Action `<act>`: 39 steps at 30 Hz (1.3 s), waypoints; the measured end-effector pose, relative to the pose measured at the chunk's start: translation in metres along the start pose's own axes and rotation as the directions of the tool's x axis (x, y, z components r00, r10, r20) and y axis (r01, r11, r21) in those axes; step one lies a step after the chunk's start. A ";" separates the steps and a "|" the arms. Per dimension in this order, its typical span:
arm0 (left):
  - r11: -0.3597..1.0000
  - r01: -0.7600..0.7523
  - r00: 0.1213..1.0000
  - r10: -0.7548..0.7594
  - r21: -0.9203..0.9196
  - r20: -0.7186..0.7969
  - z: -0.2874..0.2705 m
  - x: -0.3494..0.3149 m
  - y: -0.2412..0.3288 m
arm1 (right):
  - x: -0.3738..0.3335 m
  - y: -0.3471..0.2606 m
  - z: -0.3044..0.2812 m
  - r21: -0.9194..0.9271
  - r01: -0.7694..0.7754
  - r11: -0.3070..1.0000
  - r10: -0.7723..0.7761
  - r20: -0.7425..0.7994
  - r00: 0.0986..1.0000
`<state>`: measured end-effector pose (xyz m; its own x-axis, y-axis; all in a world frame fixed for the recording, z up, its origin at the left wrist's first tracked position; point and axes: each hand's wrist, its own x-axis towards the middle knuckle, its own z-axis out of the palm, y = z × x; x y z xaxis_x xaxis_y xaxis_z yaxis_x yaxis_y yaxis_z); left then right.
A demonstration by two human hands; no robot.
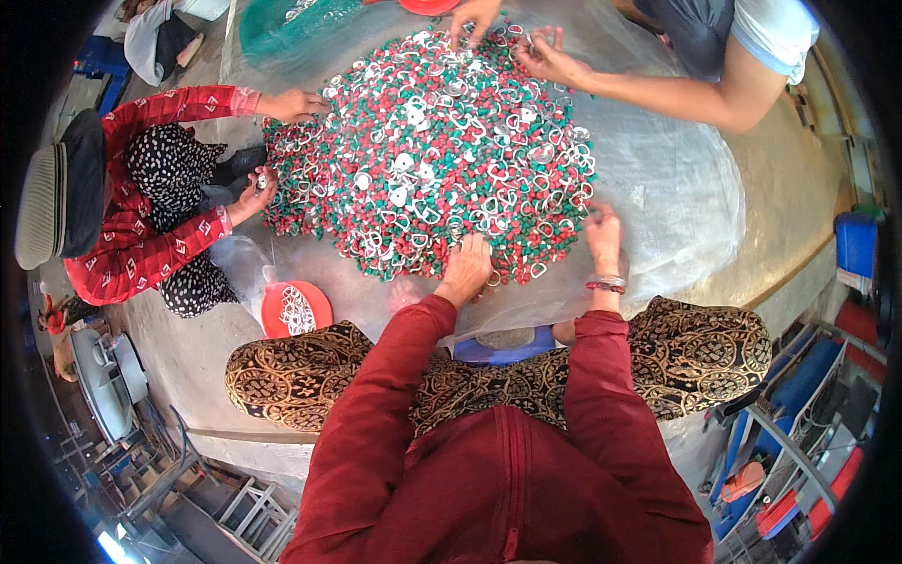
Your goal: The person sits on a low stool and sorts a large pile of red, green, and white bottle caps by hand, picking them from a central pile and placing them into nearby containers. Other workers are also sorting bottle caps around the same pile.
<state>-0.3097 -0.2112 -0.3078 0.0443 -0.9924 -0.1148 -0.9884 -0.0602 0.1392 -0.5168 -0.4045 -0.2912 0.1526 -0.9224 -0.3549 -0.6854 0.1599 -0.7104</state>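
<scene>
A wide pile of small red and green pieces mixed with white metal D-shaped rings (423, 160) lies on a clear plastic sheet. At its near edge, my left hand (467, 271) rests on the pieces with its fingers bent together; their tips and anything in them are hidden. My right hand (603, 235), with bracelets on the wrist, is at the pile's right edge. Its fingers are slightly curled and apart, and no held thing shows. Between my knees is a blue basin (503, 348), partly covered by the sheet.
A red bowl (297, 310) holding white rings stands left of my knee. One person in a red patterned shirt (155, 235) works at the left, another person's arms (658, 89) reach in from the far right. Green netting (287, 33) lies at the back.
</scene>
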 end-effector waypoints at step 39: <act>-0.358 0.159 0.879 -0.374 -0.920 0.297 -0.088 0.046 -0.050 | 0.005 -0.083 0.076 -0.005 0.510 0.860 -0.506 0.107 0.856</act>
<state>-0.2453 -0.2637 -0.2334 0.3653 -0.8176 -0.4450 0.4940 -0.2350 0.8371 -0.4050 -0.3952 -0.2803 0.5540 -0.8325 -0.0090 -0.5152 -0.3343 -0.7892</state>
